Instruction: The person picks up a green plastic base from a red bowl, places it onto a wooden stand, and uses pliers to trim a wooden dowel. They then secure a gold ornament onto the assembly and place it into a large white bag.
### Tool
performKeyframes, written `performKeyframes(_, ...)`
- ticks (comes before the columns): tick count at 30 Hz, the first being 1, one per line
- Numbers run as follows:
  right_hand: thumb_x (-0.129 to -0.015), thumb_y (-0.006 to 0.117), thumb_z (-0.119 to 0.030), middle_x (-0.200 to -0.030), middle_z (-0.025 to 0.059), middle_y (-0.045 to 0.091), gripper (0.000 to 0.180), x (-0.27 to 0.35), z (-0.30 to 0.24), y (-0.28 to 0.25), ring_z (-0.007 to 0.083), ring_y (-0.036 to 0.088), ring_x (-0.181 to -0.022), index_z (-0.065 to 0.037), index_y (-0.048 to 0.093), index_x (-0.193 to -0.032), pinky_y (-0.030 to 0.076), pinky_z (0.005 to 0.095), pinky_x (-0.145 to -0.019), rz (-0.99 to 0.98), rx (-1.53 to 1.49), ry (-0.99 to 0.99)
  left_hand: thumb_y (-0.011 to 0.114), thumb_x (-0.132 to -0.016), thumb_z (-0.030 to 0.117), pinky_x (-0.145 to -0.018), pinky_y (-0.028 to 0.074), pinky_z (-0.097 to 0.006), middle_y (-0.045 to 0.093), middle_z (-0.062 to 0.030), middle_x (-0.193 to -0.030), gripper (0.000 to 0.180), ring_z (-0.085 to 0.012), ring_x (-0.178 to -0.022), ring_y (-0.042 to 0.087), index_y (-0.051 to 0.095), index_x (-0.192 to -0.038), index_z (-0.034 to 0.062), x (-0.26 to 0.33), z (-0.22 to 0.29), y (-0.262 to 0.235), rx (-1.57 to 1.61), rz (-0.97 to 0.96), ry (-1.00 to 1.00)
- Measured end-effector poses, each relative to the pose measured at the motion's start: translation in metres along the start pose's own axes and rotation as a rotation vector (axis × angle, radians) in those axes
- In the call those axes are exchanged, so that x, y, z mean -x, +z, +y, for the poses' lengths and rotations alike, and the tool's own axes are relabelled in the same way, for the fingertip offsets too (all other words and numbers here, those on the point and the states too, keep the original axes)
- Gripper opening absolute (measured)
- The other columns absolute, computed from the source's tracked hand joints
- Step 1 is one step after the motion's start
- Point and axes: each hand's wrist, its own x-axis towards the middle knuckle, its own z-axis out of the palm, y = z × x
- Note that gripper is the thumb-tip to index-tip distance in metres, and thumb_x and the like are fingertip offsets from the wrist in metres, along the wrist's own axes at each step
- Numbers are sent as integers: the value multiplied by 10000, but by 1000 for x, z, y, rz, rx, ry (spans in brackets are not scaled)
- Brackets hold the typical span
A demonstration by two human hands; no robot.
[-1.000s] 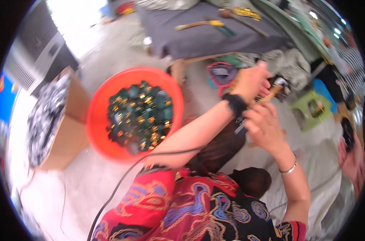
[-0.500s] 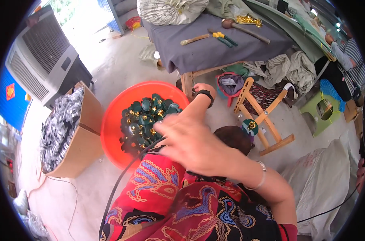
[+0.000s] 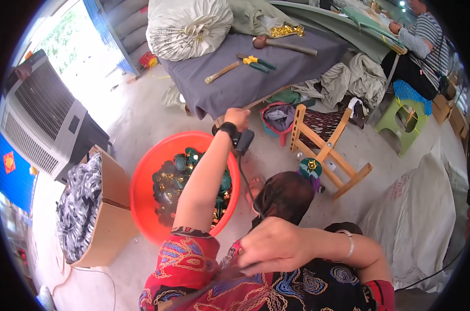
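Note:
My left hand (image 3: 237,118), a black watch on its wrist, reaches past the orange-red basin (image 3: 140,155) to the corner of the cloth-covered table. Its fingers are curled, and what they hold, if anything, is hidden. Just below that wrist is a black boxy thing (image 3: 243,141), whose kind I cannot make out. A black cord (image 3: 243,176) runs from it down toward my lap. Over my lap, my right hand (image 3: 273,243), blurred, is closed around this cord. Dark green round pieces with gold-coloured centres (image 3: 180,163) lie in the basin, partly behind my left forearm.
A carton (image 3: 116,207) of silvery-grey strips stands left, beside an air cooler (image 3: 43,114). The table (image 3: 209,90) bears pliers (image 3: 256,63), a mallet (image 3: 286,45) and a white sack (image 3: 188,26). Right are a wooden stand (image 3: 325,150), a green stool (image 3: 400,124) and a seated person (image 3: 426,41).
My right hand has drawn back from over the basin to my lap and now grips the cord. My left forearm now crosses the basin. The view has shifted.

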Motion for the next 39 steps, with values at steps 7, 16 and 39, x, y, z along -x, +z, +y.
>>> performKeyframes(7,-683,758,-294,-1035,118,567,516,38,21,-7,282,528,-981,-11,557,-1064,428,383,-848,244,330,197,513,-905,251,-666,529,-373,613,-176,-941,339,-304,-771,644,550,-1057,-49,63,70,8,469,-236,114)
performKeyframes(16,-762,663,-92,-1022,105,557,472,68,30,-43,201,567,-924,23,481,-1182,472,331,-841,965,-332,510,484,-924,205,-678,516,-314,625,-124,-897,272,-234,-779,645,573,-1015,-35,132,108,61,662,-258,402)
performKeyframes(39,-734,723,-144,-901,90,569,526,47,62,-30,128,559,-820,43,453,-1145,479,277,-726,1100,386,605,545,-906,213,-694,496,-260,638,-97,-862,244,-173,-770,635,597,-974,-16,141,99,95,740,30,636)
